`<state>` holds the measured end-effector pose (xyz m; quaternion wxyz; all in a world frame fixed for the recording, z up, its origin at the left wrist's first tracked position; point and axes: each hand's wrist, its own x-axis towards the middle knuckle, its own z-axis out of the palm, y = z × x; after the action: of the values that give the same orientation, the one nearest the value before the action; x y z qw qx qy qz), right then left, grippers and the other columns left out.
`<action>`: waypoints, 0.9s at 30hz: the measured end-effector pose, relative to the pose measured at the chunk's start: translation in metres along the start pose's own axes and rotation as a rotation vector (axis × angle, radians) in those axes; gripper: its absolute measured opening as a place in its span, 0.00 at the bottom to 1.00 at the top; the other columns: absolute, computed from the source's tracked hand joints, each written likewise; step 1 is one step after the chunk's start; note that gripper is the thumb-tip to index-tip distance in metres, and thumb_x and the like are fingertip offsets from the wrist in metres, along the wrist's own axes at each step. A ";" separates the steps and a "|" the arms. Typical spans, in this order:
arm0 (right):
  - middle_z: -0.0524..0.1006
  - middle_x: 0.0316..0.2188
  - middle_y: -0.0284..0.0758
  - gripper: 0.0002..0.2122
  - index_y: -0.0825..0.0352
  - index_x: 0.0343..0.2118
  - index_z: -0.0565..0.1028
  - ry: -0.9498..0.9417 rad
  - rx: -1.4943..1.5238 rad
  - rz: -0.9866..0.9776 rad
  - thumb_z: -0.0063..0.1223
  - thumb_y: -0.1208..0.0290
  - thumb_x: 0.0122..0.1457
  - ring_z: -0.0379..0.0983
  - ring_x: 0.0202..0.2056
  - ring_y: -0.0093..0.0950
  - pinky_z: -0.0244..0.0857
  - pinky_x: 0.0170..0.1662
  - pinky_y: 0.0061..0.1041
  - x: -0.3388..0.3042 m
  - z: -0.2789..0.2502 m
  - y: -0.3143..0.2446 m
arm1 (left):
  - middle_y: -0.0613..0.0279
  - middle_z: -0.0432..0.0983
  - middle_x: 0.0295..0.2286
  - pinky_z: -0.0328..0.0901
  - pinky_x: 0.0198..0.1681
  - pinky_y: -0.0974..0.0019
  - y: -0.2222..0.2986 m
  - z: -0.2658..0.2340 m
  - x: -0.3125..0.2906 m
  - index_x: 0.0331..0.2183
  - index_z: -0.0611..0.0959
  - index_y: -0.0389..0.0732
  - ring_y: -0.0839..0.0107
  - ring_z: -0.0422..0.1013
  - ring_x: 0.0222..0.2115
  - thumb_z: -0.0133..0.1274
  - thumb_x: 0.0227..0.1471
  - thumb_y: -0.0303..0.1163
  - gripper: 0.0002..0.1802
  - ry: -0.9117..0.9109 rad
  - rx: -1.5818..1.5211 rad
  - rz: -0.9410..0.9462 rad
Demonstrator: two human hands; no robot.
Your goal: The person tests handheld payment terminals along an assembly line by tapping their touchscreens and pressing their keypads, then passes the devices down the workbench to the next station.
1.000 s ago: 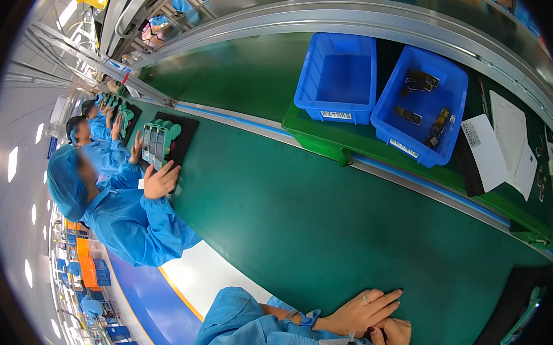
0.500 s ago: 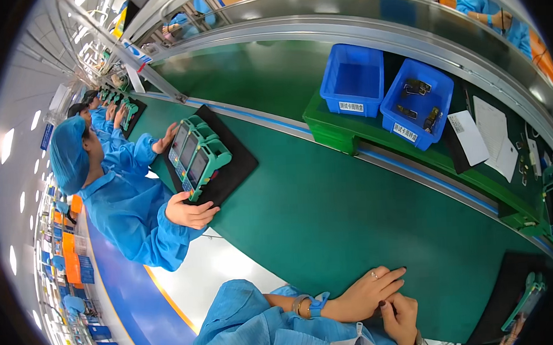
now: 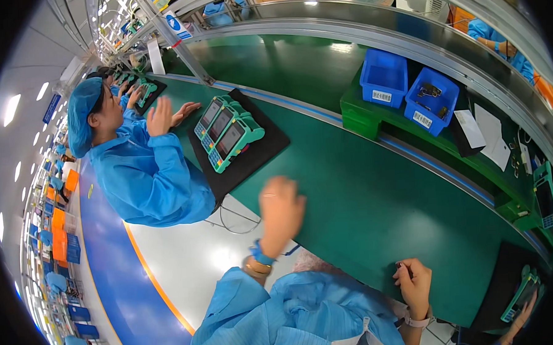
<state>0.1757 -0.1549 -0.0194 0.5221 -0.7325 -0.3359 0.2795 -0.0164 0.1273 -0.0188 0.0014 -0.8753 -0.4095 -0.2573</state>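
Hands parting: the left is swinging toward the green terminals

The wearer's hands are no longer lying crossed – they are separating. The right hand [image 3: 415, 283] is staying behind, resting over the near part of the green bench [image 3: 352, 212] with its fingers curling in; whether it is holding anything, I cannot tell. The left hand [image 3: 282, 210], a blue band [image 3: 261, 253] circling its wrist, is reaching forward and to the left. It is blurring with motion and its fingers are looking bent, so I cannot tell how wide it is standing or whether it is gripping something.

What that means is a split: the left hand is now coming near the black mat [image 3: 274, 142], yet not touching it, while the right is keeping well apart. Lying side by side on that mat, the green terminals [image 3: 228, 134] are showing their screens and keypads. The co-worker [image 3: 147, 172] in blue, who was touching them half a second ago, is now holding both hands off them.

Farther off, two blue bins are sitting on a green shelf [image 3: 360, 116] – the right bin [image 3: 449, 95] is containing small dark pieces, and white papers [image 3: 492, 137] are lying beyond it.
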 end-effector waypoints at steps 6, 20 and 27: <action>0.76 0.17 0.34 0.04 0.72 0.30 0.75 0.011 -0.051 -0.021 0.51 0.78 0.59 0.71 0.16 0.18 0.64 0.21 0.18 0.000 0.005 -0.002 | 0.37 0.63 0.50 0.58 0.54 0.47 -0.155 -0.019 -0.030 0.50 0.67 0.26 0.40 0.61 0.50 0.65 0.43 0.46 0.42 0.221 0.308 -0.299; 0.74 0.17 0.38 0.05 0.71 0.29 0.76 0.139 -0.280 -0.222 0.53 0.75 0.58 0.69 0.17 0.29 0.62 0.23 0.27 0.001 0.011 0.006 | 0.61 0.73 0.22 0.70 0.22 0.66 -0.167 -0.038 0.002 0.29 0.75 0.41 0.66 0.74 0.23 0.53 0.49 0.32 0.06 -0.126 0.607 0.189; 0.76 0.21 0.34 0.09 0.73 0.41 0.74 0.187 -0.064 -0.038 0.50 0.72 0.62 0.69 0.20 0.19 0.62 0.24 0.19 0.000 0.020 0.001 | 0.64 0.70 0.20 0.63 0.16 0.69 -0.003 -0.012 -0.022 0.28 0.77 0.36 0.72 0.70 0.20 0.50 0.40 0.31 0.10 -0.094 0.390 0.475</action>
<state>0.1611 -0.1435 -0.0261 0.5328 -0.7651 -0.3083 0.1892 -0.0353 0.1108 -0.0188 0.2104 -0.9406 -0.2350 -0.1258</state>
